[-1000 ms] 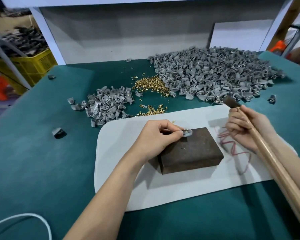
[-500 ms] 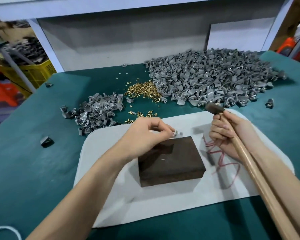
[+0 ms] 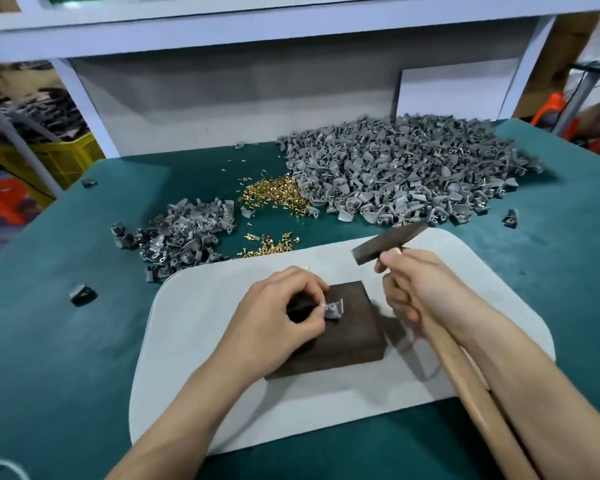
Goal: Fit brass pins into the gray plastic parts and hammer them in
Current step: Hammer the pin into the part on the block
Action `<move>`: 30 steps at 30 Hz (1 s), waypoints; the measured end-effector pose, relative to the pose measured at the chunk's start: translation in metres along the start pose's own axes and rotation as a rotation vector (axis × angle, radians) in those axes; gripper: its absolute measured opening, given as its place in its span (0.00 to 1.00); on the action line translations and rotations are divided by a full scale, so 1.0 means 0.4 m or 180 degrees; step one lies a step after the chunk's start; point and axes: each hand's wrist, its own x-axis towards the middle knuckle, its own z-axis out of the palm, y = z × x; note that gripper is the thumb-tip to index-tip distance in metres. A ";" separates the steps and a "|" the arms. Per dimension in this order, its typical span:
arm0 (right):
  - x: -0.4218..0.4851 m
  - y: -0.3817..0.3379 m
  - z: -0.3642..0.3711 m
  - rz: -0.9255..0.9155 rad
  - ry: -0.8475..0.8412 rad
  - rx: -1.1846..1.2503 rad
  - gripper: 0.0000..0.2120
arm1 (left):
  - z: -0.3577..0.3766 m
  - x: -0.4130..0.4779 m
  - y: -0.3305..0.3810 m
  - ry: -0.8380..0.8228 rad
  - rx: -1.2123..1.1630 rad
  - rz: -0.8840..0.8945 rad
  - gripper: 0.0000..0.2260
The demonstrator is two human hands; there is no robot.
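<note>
The left hand [image 3: 284, 317] has its grip closed in a pinch. Thumb and forefinger clamp a small gray plastic part [image 3: 333, 310], which rests on the top face of a dark brown rectangular block [image 3: 347, 337]. A pale glint shows near the part's middle, perhaps a brass pin seated in it, though it is too small to be sure.

The right hand [image 3: 418, 292] has its grip wrapped tight round a hammer with a pale wooden handle [image 3: 464, 375]. The handle runs back along the right forearm. The hammer's dark metal head [image 3: 388, 242] hangs tilted in the air, above and to the right of the block and apart from the part.

The block sits on a white mat with rounded corners [image 3: 194, 341], and the mat lies on a teal green desk [image 3: 66, 358]. Just past the mat's far edge lies a small scatter of brass pins [image 3: 270, 242], with a larger golden heap of pins [image 3: 274, 195] behind it. Left of the pins is a small heap of gray parts [image 3: 184, 233]. To their right a large heap of gray parts [image 3: 395, 174] spreads across the back of the desk.

Single stray gray pieces lie well apart, one near the mat's left side [image 3: 83, 294] and one far right [image 3: 511, 216]. A yellow plastic crate [image 3: 59, 157] stands beyond the desk's left edge.
</note>
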 end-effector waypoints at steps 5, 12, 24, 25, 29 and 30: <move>-0.112 -0.051 0.079 -0.0451 -0.0002 -0.2169 0.14 | -0.004 -0.008 -0.011 0.0073 -0.0305 -0.0182 0.08; -0.191 -0.142 0.116 -0.0882 -0.0031 -0.3093 0.14 | -0.008 -0.009 -0.013 0.0029 -0.0377 -0.0240 0.10; -0.202 -0.135 0.144 -0.1054 0.0268 -0.3631 0.12 | 0.004 -0.017 -0.013 0.0187 -0.0506 -0.0263 0.11; -0.201 -0.126 0.149 -0.0941 0.0199 -0.3670 0.13 | 0.004 -0.017 -0.014 0.0181 -0.0504 -0.0249 0.11; -0.193 -0.094 0.152 -0.0651 -0.0049 -0.3782 0.13 | 0.004 -0.016 -0.018 0.0155 -0.0510 -0.0204 0.11; -0.194 -0.105 0.147 -0.0789 0.0100 -0.3652 0.13 | 0.005 -0.015 -0.018 0.0171 -0.0476 -0.0204 0.12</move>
